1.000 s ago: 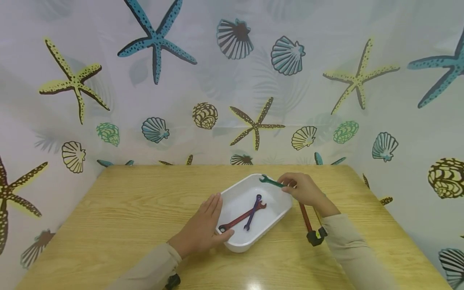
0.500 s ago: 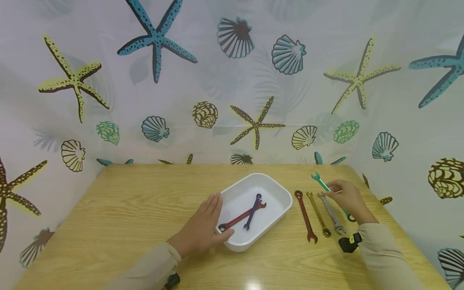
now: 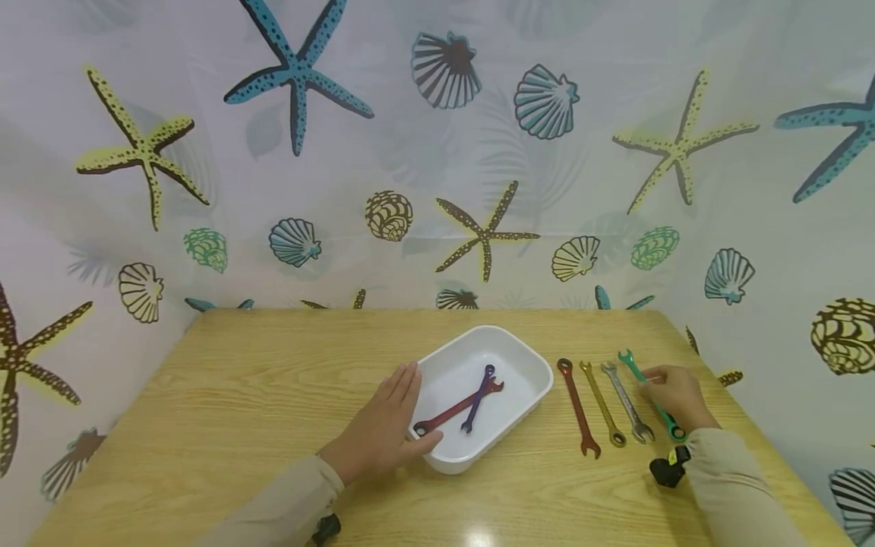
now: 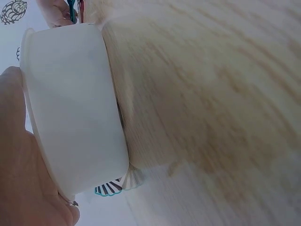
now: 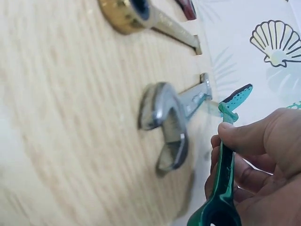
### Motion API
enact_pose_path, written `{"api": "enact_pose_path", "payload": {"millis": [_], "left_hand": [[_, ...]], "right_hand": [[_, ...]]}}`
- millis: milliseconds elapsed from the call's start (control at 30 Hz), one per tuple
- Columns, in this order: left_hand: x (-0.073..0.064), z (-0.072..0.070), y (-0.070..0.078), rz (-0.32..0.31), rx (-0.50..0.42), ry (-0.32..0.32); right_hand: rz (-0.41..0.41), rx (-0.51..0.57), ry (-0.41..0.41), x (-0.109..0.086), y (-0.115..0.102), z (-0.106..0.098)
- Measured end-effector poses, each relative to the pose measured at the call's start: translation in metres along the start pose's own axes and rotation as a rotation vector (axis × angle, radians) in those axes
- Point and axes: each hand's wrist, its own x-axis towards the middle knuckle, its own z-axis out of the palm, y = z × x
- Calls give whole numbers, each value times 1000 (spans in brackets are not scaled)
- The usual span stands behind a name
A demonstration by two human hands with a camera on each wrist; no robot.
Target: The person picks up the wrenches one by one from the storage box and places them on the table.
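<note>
My right hand [image 3: 678, 395] pinches a green wrench [image 5: 225, 174] between thumb and fingers, at the right end of a row of wrenches. Just left of it lies a silver wrench [image 3: 627, 403], then a gold wrench [image 3: 603, 403] and a red wrench [image 3: 579, 408]. My left hand [image 3: 384, 425] rests with straight fingers along the left rim of a white plastic tub [image 3: 526, 380]; the left wrist view shows the tub's outer wall [image 4: 75, 108] beside the palm. Inside the tub a small purple wrench [image 3: 478, 399] lies across a dark red wrench [image 3: 451, 412].
The wooden table [image 3: 273, 365] carries everything. A patterned sheet [image 3: 328, 190] with starfish and shells rises at its back and sides. Dark wrist cameras [image 3: 667, 469] sit below both wrists.
My right hand has carried the green wrench from above the tub to the right and lowered it beside the silver wrench. The left hand has stayed on the tub.
</note>
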Motion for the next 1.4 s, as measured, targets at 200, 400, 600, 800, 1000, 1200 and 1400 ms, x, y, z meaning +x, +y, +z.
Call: {"api": "enact_pose_path", "payload": {"millis": [200, 400, 600, 800, 1000, 1200, 1400], "left_hand": [[0, 0, 0, -2, -2, -11], [1, -1, 0, 11, -4, 8], [1, 0, 0, 0, -9, -7], [2, 0, 0, 0, -8, -4], [1, -1, 0, 13, -13, 20], [-1, -1, 0, 20, -11, 23], [-1, -2, 0, 11, -21, 13]], "right_hand": [[9, -37, 13, 2, 8, 2], [17, -113, 70, 4, 2, 3], [40, -192, 89, 4, -6, 4], [47, -217, 91, 3, -8, 4], [51, -195, 102, 2, -5, 3], [54, -166, 103, 0, -2, 4], [51, -162, 106, -1, -1, 6]]}}
